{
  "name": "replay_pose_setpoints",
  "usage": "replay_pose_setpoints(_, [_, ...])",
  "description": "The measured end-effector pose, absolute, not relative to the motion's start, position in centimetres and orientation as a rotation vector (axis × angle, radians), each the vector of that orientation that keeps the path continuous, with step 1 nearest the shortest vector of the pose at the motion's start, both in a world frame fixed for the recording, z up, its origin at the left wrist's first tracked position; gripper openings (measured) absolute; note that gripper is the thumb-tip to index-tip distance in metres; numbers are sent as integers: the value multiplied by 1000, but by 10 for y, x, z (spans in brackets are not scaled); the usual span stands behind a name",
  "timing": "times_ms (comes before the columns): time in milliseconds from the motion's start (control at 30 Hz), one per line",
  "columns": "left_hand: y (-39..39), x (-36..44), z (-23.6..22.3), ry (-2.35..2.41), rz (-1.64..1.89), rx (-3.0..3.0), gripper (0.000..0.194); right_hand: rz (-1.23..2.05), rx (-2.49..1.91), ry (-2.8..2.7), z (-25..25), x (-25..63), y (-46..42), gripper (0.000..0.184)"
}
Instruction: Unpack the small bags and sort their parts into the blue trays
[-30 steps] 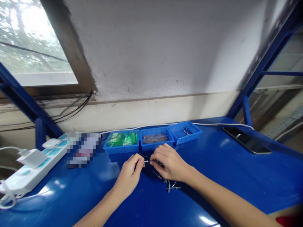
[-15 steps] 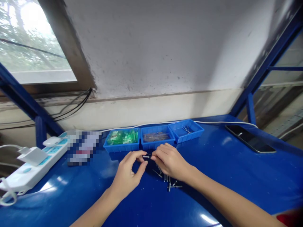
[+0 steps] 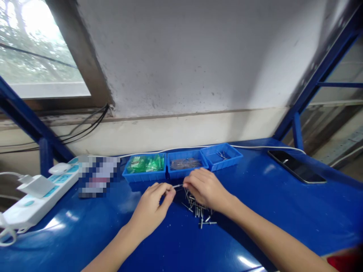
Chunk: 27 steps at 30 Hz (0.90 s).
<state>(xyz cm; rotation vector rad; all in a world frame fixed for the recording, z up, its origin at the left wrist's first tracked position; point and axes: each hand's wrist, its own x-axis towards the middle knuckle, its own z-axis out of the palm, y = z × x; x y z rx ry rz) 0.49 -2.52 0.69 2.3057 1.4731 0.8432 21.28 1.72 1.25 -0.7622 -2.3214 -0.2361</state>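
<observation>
My left hand (image 3: 151, 206) and my right hand (image 3: 205, 189) meet over the blue table (image 3: 283, 215), both pinched on a thin metal pin (image 3: 178, 186) held between them. The left fingertips close on its left end, the right fingertips on its right end. Just below the right hand lies a loose pile of small metal pins (image 3: 198, 211). Behind the hands stand three blue trays: one with green parts (image 3: 144, 166), one with brownish parts (image 3: 185, 166), one with a few pins (image 3: 222, 155).
A white power strip (image 3: 34, 200) with a plugged adapter lies at the left edge, a blurred-out box (image 3: 96, 175) beside it. A black phone (image 3: 296, 170) lies at the right. A white cable (image 3: 255, 147) runs along the wall. Blue frame posts stand on both sides.
The right hand has shifted slightly right and uncovered more of the pin pile. The left fingers opened briefly, then closed again on the pin's left end.
</observation>
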Motion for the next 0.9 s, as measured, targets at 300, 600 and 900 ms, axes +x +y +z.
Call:
replay_pose_setpoints(300, [-25, -13, 2, 1671, 436, 2467, 9, -538, -1668, -1653, 22, 300, 60, 37])
replay_pose_setpoints(600, [-24, 1, 2, 1454, 828, 2182, 8, -45, -821, -2431, 11, 206, 5, 22])
replay_pose_setpoints(900, [-26, 3, 2, 1435, 912, 2115, 13, -91, -801, -2437, 3, 200, 5, 18])
